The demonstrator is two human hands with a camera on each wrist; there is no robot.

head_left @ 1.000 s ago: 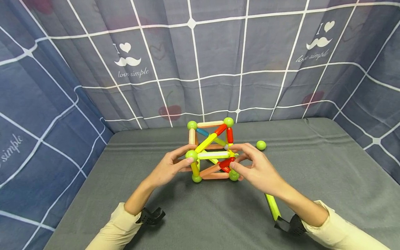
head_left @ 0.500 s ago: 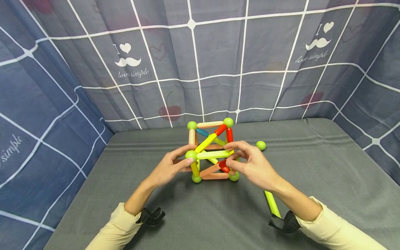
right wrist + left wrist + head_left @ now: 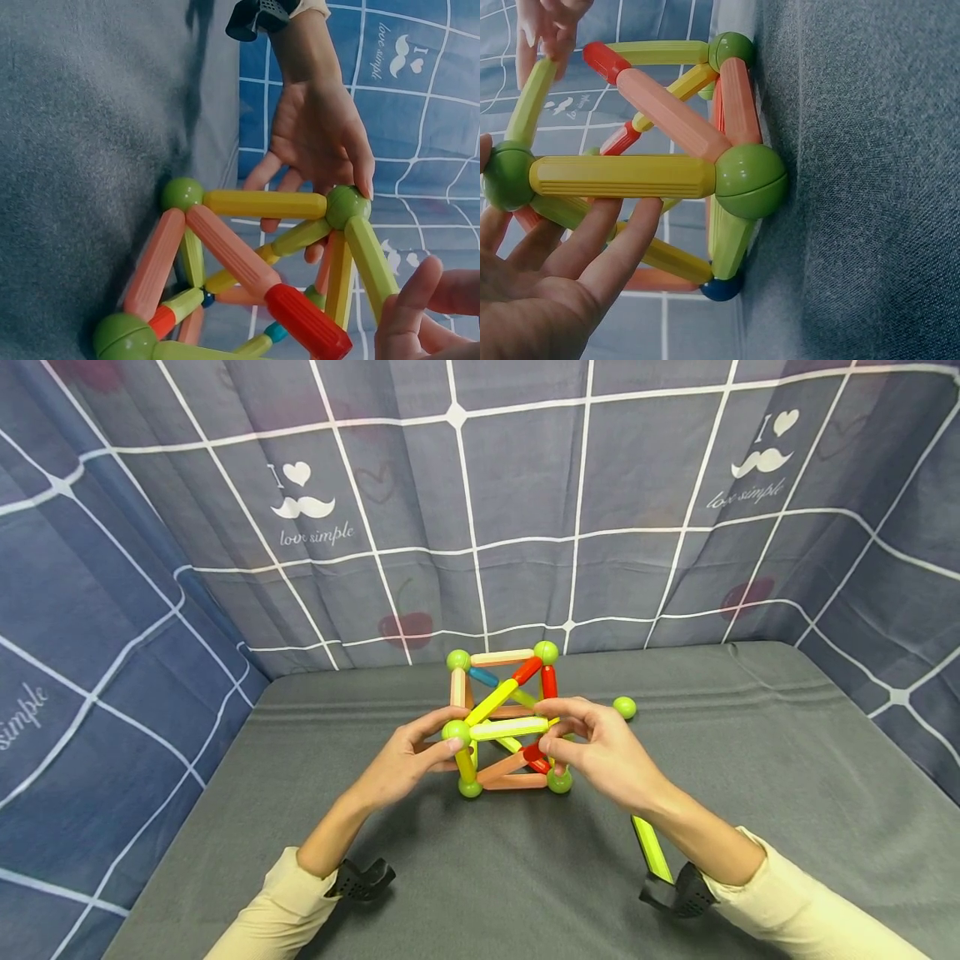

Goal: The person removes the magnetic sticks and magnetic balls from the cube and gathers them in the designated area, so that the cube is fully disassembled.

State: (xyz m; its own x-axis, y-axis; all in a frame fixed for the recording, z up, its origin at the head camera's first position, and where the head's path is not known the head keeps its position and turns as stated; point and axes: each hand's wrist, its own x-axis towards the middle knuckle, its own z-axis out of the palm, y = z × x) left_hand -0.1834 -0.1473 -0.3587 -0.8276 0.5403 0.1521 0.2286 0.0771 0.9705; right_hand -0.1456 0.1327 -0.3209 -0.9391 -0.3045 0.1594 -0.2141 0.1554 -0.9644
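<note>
A box-shaped frame of magnetic building rods (image 3: 498, 697) and green balls stands on the grey cloth. My left hand (image 3: 405, 756) holds the green ball (image 3: 456, 732) at its upper front left corner, thumb in front and fingers behind. From that ball a yellow-green rod (image 3: 510, 728) runs right, and my right hand (image 3: 607, 752) pinches its far end. Below that hand, in the left wrist view, the red end (image 3: 604, 61) of an orange diagonal rod leans by the top of an upright yellow-green rod (image 3: 660, 52). A green ball (image 3: 559, 780) sits at the lower front right corner.
A loose green ball (image 3: 625, 707) lies on the cloth right of the frame. Another yellow-green rod (image 3: 651, 847) lies beneath my right forearm, partly covered by the wrist strap (image 3: 678, 893). A checked curtain (image 3: 517, 502) hangs behind and at both sides.
My right hand has shifted a little left, from the front right corner onto the end of the top yellow-green rod. My left hand keeps its hold, and the frame stays in place.
</note>
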